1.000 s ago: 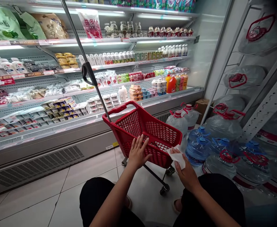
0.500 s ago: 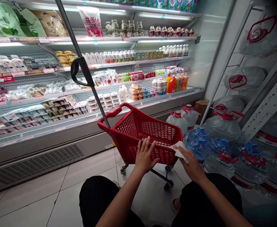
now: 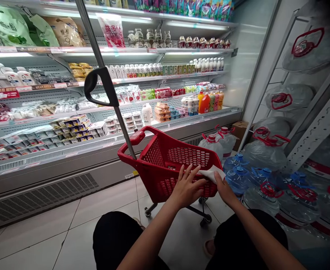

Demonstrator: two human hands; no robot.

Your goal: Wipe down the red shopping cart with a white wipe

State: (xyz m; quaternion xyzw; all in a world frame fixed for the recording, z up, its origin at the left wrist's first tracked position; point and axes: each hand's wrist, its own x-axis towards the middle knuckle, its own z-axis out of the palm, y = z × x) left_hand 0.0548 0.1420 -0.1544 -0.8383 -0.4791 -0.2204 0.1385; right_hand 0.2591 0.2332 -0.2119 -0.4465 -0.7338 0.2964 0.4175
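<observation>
A small red shopping cart (image 3: 156,180) with perforated plastic sides stands on casters in front of me. My left hand (image 3: 187,187) lies against its near side by the top rim, fingers spread and holding nothing. At the cart's right corner, my right hand (image 3: 223,187) grips a white tissue (image 3: 213,173) against the rim. Part of the tissue reaches left toward my left fingertips. From the cart's left end rises a slanted metal pole (image 3: 122,123) with a black loop handle (image 3: 101,87).
A lit refrigerated shelf unit (image 3: 105,148) with dairy goods and drinks runs behind the cart. Big water bottles (image 3: 266,193) with red or blue caps crowd the floor at right, beside a white metal rack (image 3: 317,123). My knees (image 3: 116,236) flank the near floor.
My left hand has slid right along the cart's side. My right hand has turned, its tissue now lying along the rim. The pole and cart have shifted slightly right.
</observation>
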